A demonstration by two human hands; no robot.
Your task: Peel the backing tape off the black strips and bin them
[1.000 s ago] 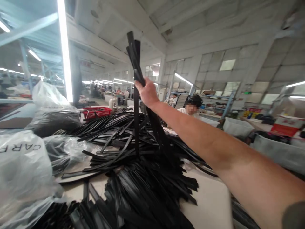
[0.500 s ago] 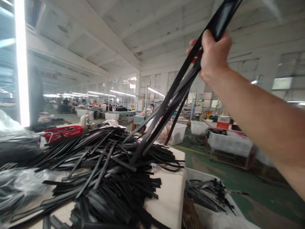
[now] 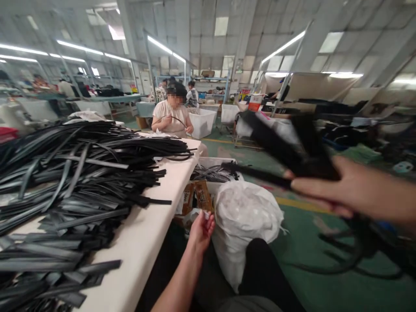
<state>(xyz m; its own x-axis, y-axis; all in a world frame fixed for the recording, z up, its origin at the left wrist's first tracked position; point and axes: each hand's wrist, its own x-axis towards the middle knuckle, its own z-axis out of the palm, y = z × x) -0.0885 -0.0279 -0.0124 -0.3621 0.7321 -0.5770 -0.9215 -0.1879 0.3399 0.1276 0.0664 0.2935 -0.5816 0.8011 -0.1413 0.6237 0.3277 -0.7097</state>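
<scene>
Precariously, the right hand (image 3: 354, 186) pinches black straps (image 3: 292, 147) over the green floor (image 3: 318, 242), where a slack grip could drop them; the left hand (image 3: 202, 234) hangs open, empty.

Your flat black strips (image 3: 292, 149) show blurred, bunched in your right hand (image 3: 328, 186), held up beyond and right of the white sack (image 3: 243, 225).

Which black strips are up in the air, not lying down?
The blurry bunch of strips in the right hand. The other strips lie in a pile on the table or in the bin.
</scene>
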